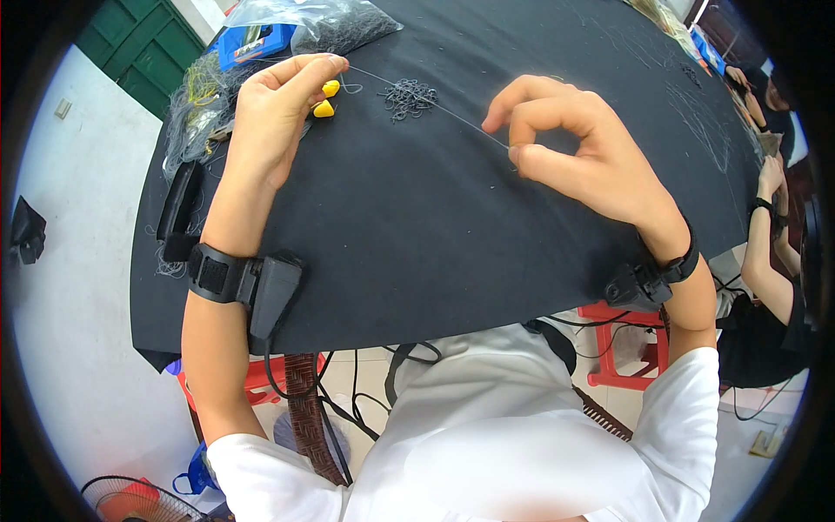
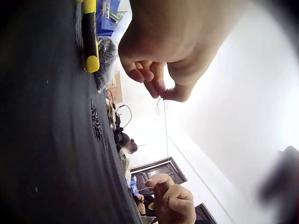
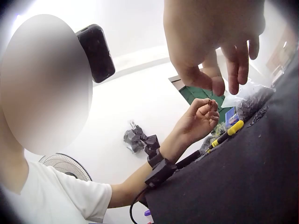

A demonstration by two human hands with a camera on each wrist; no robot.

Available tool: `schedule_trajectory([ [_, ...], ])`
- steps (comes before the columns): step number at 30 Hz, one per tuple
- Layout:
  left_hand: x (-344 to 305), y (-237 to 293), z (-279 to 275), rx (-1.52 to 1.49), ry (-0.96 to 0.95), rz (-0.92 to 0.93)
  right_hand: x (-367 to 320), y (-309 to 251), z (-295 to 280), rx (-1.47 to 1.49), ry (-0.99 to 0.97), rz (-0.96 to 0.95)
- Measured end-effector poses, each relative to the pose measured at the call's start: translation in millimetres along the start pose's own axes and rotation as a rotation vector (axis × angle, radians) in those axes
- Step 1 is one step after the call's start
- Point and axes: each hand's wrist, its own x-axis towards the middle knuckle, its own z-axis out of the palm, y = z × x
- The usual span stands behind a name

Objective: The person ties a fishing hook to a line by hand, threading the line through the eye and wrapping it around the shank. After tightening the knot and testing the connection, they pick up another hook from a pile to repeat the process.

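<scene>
Line [image 1: 470, 125] runs straight above the counter [image 1: 391, 244] and its dark pile [image 1: 409, 99], left hand [image 1: 274, 113] and right hand [image 1: 600, 152] each in a narrow pinch grip on it; even, gentle tension should best prevent slipping or kinking.

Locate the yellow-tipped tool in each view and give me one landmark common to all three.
Head: yellow-tipped tool above and left of centre, partly hidden by the left hand.
Left wrist: yellow-tipped tool near the top, left of centre.
Right wrist: yellow-tipped tool right of centre, slightly below mid-height.
Shared landmark: the clear bag of dark material.
</scene>
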Motion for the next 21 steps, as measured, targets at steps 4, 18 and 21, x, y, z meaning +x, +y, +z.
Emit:
schedule_trajectory([
  [4,7.5,-5.5,-12.3,-0.088,0.036,-0.021,-0.1,-0.8,-1.0,0.004,-0.007,0.009],
  [18,16.9,-3.1,-29.7,-0.210,0.138,-0.109,0.3,-1.5,-6.0,-0.006,-0.032,0.047],
  [21,20.3,-4.8,-34.4,-0.244,0.157,-0.123,0.1,-0.9,-8.1,-0.010,-0.045,0.066],
])
